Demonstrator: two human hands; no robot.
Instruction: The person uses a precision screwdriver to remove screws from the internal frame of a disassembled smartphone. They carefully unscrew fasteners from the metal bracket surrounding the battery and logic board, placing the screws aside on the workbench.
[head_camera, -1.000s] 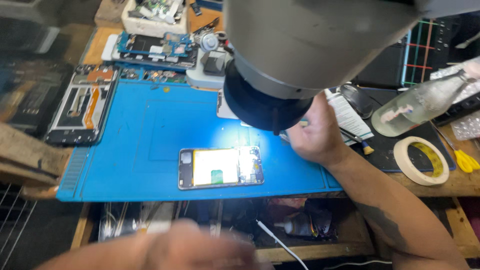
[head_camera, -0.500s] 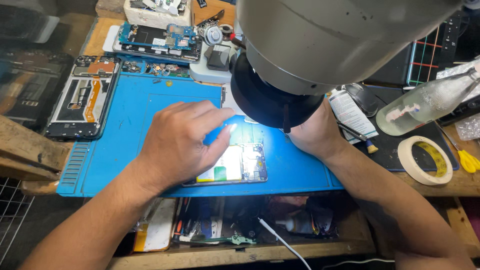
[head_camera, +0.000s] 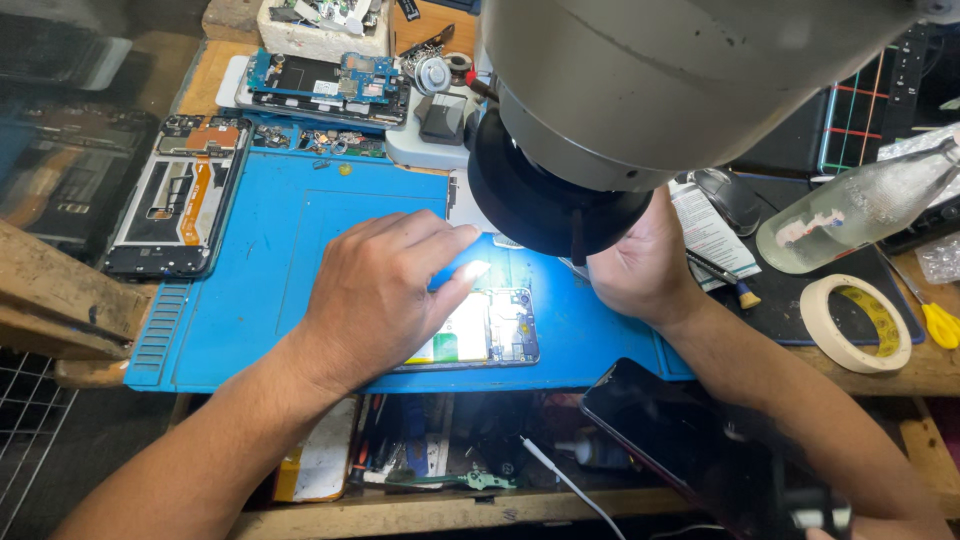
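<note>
A second ago the left hand (head_camera: 385, 290) hangs blurred at the near edge, clear of the opened phone (head_camera: 480, 328); now it lies flat over the phone's left part, fingertips in the lamp's glare. Under it the phone sits a little further right, apparently nudged toward the right hand (head_camera: 640, 265).

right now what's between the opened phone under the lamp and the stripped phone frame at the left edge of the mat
In the head view, the left hand lies over the opened phone; beyond it only bare blue mat stretches to the stripped phone frame.
</note>
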